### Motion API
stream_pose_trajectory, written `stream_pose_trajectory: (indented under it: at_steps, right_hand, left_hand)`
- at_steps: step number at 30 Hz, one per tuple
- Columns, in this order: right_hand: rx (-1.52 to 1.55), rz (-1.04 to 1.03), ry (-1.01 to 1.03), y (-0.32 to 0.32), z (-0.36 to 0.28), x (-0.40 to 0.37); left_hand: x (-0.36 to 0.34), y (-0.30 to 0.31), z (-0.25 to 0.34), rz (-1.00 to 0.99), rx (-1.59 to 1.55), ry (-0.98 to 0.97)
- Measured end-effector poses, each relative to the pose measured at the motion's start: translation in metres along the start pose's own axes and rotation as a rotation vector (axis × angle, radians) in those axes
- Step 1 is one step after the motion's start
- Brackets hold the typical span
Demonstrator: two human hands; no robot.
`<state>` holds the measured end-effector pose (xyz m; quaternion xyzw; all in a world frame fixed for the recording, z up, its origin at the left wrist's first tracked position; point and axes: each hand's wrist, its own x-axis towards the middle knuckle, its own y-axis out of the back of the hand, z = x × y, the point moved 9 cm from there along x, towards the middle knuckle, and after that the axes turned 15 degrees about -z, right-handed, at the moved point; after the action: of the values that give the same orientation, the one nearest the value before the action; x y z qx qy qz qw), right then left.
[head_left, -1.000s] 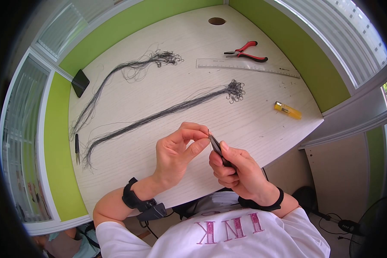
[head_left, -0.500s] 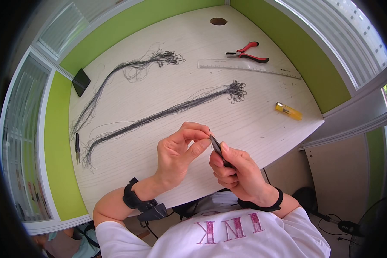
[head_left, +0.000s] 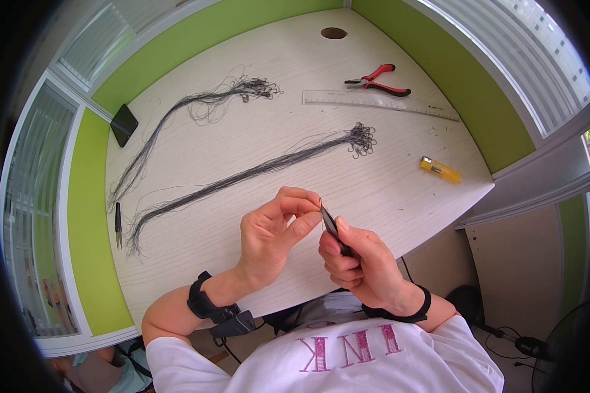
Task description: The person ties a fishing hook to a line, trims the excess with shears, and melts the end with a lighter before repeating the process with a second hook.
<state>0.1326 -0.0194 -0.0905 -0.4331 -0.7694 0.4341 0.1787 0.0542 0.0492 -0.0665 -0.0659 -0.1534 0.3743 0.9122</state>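
My left hand (head_left: 273, 227) is closed in a pinch, thumb against fingertips, on a small dark fishhook (head_left: 320, 201) with thin line hanging below. Wrapped around a dark, tapered hand tool (head_left: 330, 224), my right hand (head_left: 360, 259) keeps its narrow tip at the hook, beside the left fingertips. The tool looks like tweezers or small snips; the fingers hide its rear. Beyond the hands lies a bundle of hooks (head_left: 360, 140) tied on long dark lines (head_left: 242, 175). A looser, tangled bundle of hooked lines (head_left: 206, 98) rests farther back.
Red-handled pliers (head_left: 377, 82) and a clear ruler (head_left: 373, 101) lie at the back right. A yellow lighter (head_left: 441, 169) is near the right edge. On the left are a dark-handled pointed tool (head_left: 118, 226) and a black phone-like object (head_left: 124, 126). Green partitions (head_left: 439, 72) border the desk.
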Motion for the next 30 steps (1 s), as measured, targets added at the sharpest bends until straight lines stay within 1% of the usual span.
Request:
stream_pose_trajectory:
  at_steps: [14, 30]
  right_hand:
    - [0.002, 0.002, 0.005, 0.0016, 0.0006, -0.0005]
    - [0.076, -0.019, -0.011, 0.0012, 0.0051, 0.0011]
  left_hand:
    - [0.0011, -0.0038, 0.0016, 0.013, 0.019, 0.032]
    - [0.0005, -0.0039, -0.0019, 0.03, -0.017, 0.067]
